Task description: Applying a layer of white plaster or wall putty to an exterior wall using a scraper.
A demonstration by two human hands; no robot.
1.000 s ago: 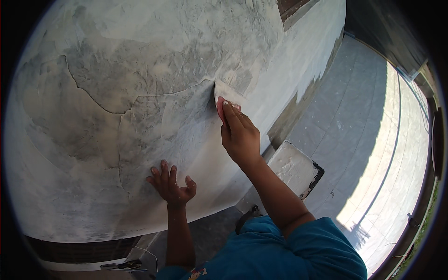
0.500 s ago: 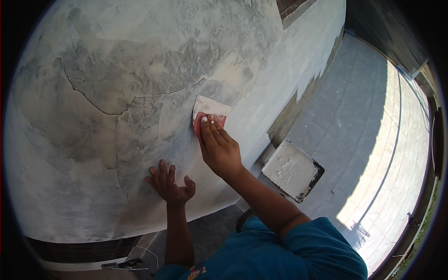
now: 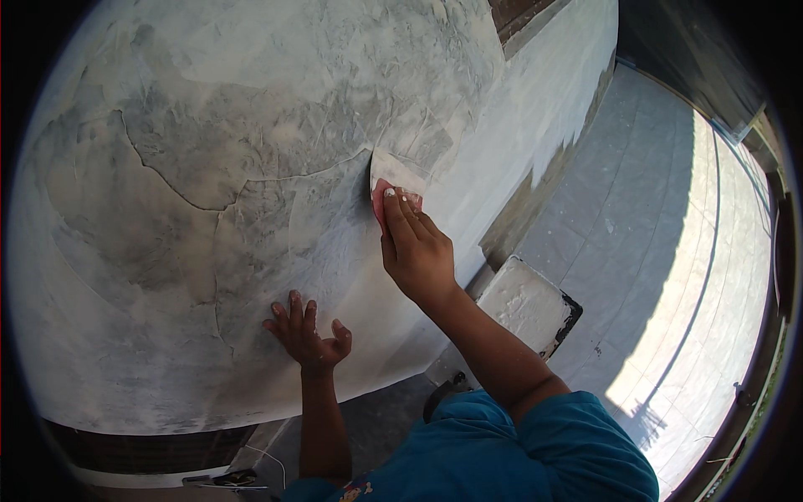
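My right hand (image 3: 418,244) is closed round a putty knife (image 3: 400,173) with a reddish grip and a wide, white-smeared blade. The blade lies against the wall (image 3: 293,243), at the right end of a ridge in the patchy grey-white coat. White paste marks some of the fingernails. Lower and to the left, my left hand (image 3: 311,336) rests with spread fingers near or on the wall, holding nothing; its fingertips are smudged with white. A dark crack line (image 3: 171,188) runs across the wall left of the blade.
A dark-rimmed tray (image 3: 523,299) of white paste sits on the tiled floor (image 3: 619,209), partly behind my right forearm. A brown framed opening (image 3: 514,17) is at the wall's top. Below the wall at lower left is a dark recess (image 3: 150,449). Sunlight strikes the far-right tiles.
My right hand and the putty knife have moved up and to the right along the wall. The left hand stays nearly in place. The right forearm now covers more of the tray.
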